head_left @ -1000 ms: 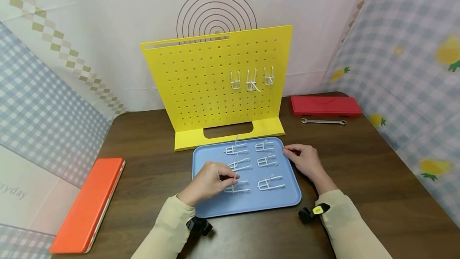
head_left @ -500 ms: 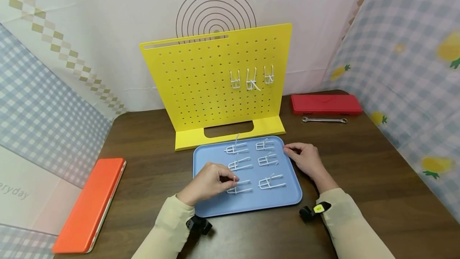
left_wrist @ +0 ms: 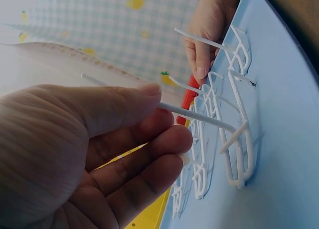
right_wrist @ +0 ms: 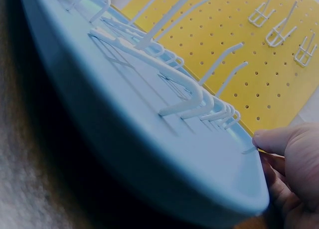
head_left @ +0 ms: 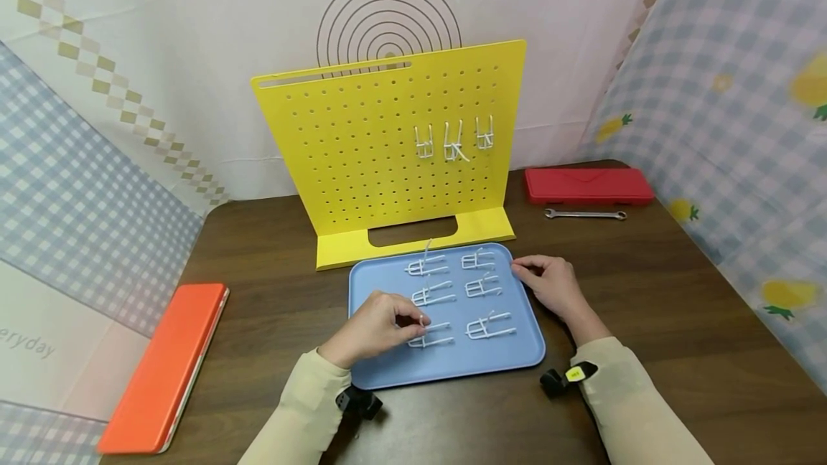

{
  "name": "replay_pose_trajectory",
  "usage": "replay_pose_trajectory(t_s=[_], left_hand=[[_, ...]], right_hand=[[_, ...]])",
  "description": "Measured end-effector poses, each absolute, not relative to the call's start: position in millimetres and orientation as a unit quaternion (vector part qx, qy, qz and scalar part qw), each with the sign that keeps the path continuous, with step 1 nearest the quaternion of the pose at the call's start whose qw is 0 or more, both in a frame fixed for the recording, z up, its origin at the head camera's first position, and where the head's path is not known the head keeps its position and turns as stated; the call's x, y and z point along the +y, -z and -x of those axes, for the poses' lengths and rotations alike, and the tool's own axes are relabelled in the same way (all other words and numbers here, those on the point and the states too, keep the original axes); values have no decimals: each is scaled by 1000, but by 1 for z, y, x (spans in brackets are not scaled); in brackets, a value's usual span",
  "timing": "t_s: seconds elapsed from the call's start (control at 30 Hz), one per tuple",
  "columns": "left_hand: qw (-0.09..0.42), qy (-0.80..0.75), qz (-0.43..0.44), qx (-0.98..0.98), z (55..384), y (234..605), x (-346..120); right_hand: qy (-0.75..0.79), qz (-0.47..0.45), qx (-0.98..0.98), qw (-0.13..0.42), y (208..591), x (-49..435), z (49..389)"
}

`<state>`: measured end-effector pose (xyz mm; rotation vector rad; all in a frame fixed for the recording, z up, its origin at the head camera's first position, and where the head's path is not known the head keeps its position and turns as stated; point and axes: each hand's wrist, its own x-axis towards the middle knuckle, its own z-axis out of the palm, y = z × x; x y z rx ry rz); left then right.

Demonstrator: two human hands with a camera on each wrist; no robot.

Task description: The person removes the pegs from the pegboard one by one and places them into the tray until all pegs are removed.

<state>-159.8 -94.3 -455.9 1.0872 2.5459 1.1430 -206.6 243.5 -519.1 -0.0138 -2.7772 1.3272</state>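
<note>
My left hand (head_left: 381, 327) is over the left part of a blue tray (head_left: 497, 361). Between thumb and forefinger it pinches the upright prong of a white wire pegboard hook (left_wrist: 240, 161), whose frame is at the tray surface. Several more white hooks lie in two columns on the tray, among them a front right hook (head_left: 489, 326) and a back left hook (head_left: 426, 265). My right hand (head_left: 554, 288) holds the tray's right rim near the back corner, its thumb (right_wrist: 274, 138) on top and fingers beneath. Part of the pinched hook is hidden by my left hand in the head view.
A yellow pegboard (head_left: 362, 156) stands behind the tray with three white hooks, one a middle hook (head_left: 454, 146), hung at its upper right. A red case (head_left: 588, 186) and a wrench (head_left: 584, 214) lie back right. An orange case (head_left: 164, 368) lies at left.
The hook under my left hand has shifted slightly to the right since a second ago. Both hands keep their holds; the head view has moved very slightly.
</note>
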Motion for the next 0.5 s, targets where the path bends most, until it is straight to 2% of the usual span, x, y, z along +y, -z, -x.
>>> replay_pose_trajectory(t_s=[0.5], left_hand=[[74, -374, -362, 851, 160, 456, -94]], right_hand=[[-431, 5, -902, 30, 519, 244, 207]])
